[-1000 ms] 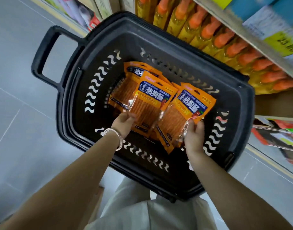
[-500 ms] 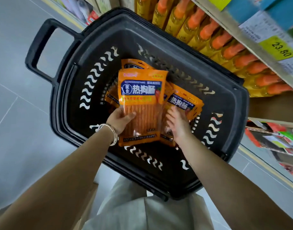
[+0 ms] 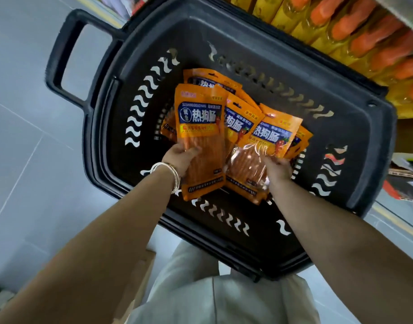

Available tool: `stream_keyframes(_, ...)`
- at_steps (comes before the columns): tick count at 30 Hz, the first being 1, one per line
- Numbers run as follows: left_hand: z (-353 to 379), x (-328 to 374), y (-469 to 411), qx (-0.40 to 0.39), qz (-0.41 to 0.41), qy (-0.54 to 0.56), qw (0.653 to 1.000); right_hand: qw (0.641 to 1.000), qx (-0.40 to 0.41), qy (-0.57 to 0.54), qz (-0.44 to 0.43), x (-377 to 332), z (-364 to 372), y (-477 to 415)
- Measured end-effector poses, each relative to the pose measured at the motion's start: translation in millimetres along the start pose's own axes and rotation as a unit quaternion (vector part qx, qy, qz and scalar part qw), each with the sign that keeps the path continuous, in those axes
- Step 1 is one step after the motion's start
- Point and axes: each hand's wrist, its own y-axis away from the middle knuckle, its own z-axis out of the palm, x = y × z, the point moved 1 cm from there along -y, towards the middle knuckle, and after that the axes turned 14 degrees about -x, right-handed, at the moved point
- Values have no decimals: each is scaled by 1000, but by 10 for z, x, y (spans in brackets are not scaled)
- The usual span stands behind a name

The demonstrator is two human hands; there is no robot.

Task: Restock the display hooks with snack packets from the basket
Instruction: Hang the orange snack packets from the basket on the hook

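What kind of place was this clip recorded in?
Most likely a shop aisle, in a supermarket or convenience store. A black shopping basket holds many identical orange snack packets, rows of orange-capped bottles are stocked right beside it, and the floor is grey tile.
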Motion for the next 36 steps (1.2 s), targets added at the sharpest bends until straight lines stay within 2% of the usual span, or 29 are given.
stream_keyframes(7,101,207,418,-11,72,18,997,996,-70,-4,-64,-122,-93,727)
stream_keyframes(10,182,314,701,15,89,18,996,991,-59,53,-107,-171,-278,1141)
stream_keyframes(12,254,382,919,39,97,-20,994,985,-39,75,-148,-259,-433,1398)
stream_keyframes(16,478,577,1419,31,183,-56,981,949,4,155,-275,-485,-861,1907)
stream_keyframes(19,745,714,1802,-4,258,-98,961,909,26,113,-400,-629,-1306,2302)
stream_keyframes(22,1146,788,2248,-50,300,-109,946,887,54,64,-455,-631,-1850,2662)
stream_keyframes(24,1505,807,2558,-38,340,-93,935,869,88,15,-488,-578,-2273,2902)
stream_keyframes(26,1895,810,2898,3,383,-96,919,851,110,-29,-512,-491,-2738,3089)
stream_keyframes(30,2690,848,3517,-14,473,-104,875,809,184,-27,-558,-383,-3732,3442)
stream_keyframes(36,3723,1121,4413,-43,621,-126,773,724,267,-28,-636,-438,-5043,3930)
